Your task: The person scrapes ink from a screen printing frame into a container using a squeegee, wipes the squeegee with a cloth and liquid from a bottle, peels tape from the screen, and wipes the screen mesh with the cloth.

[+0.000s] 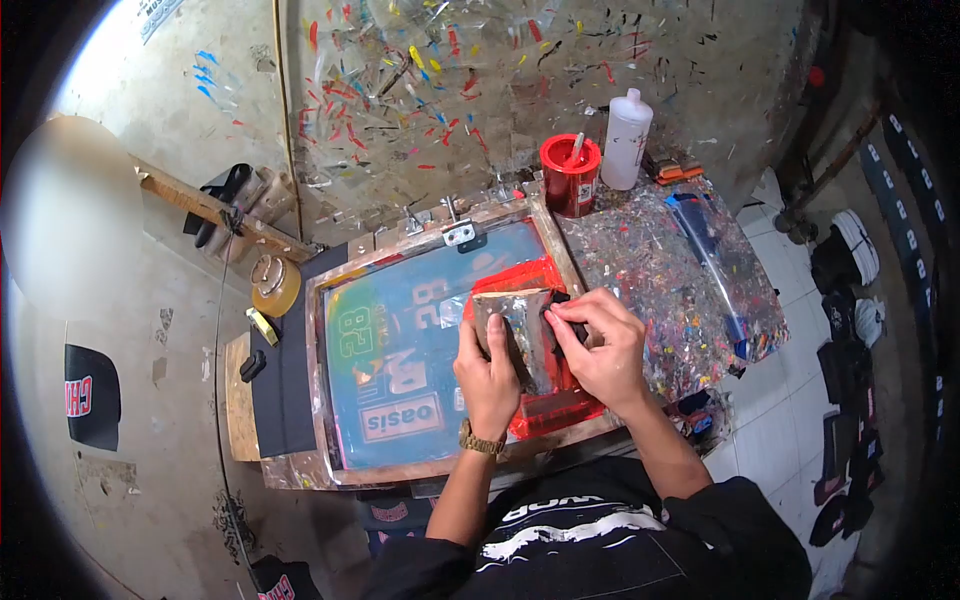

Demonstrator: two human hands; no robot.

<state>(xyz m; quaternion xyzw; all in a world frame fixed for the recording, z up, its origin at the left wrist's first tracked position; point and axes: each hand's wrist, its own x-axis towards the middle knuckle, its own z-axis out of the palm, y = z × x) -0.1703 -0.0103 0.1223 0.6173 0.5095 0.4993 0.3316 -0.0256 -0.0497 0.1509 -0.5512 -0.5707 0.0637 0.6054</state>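
Observation:
My left hand point(487, 385) is closed around the left side of a paint-smeared squeegee point(522, 318), its thumb lying on the face. My right hand point(605, 350) pinches a small black piece point(556, 312) against the squeegee's right side; whether it is cloth or a scraper I cannot tell. Both hands are over the right part of a wood-framed printing screen point(470, 350). Red ink point(530, 275) coats the mesh around and below the squeegee. Stencil designs, one reading "oasis" point(402, 416), show on the blue mesh to the left.
Metal hinge clamps point(459, 234) hold the screen's back edge. Beyond its right corner stand an open red ink can point(571, 180) with a stick and a white bottle point(628, 140). A tape roll point(274, 285) is at left. The ink-spattered tabletop point(640, 270) extends right.

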